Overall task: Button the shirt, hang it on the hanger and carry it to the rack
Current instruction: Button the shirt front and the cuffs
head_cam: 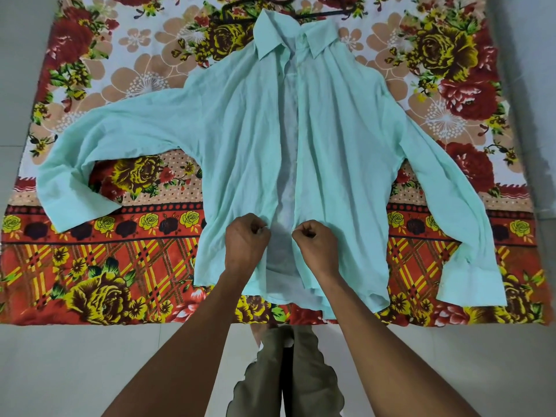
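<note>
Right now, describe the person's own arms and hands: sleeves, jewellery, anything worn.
Both forearms are bare to the bottom edge of the head view; no sleeve shows. The left hand and right hand wear no gloves, and no watch, bracelet or ring is visible. Below, between the arms, olive-green trousers show.

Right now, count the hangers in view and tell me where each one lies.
1. A dark hanger lies on the floral blanket at the far edge, its middle covered by the shirt collar. Others could be out of frame.

open shirt [240, 139], both hands [247, 236] pinching plackets
</note>
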